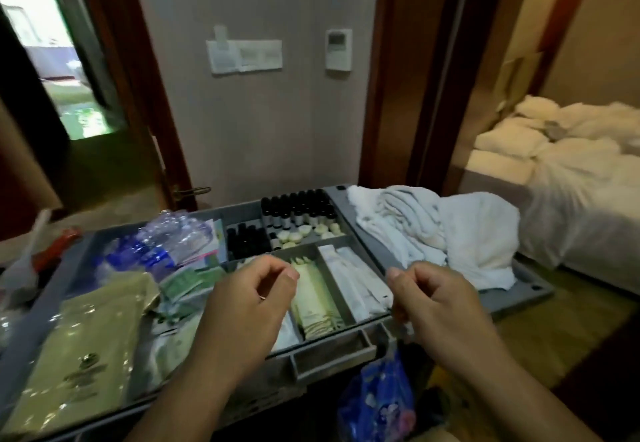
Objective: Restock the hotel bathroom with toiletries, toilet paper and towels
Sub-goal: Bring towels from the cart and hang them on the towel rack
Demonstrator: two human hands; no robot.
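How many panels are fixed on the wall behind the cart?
2: a wide switch panel and, to its right, a smaller thermostat. None appears hidden.

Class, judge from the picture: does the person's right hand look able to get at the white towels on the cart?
Probably yes. The right hand hovers just beside the white towels, which lie uncovered on the right side of the cart, with nothing between them.

Beige wall [249,130], wood door frame [381,78] — unmade white bed [571,171] right.
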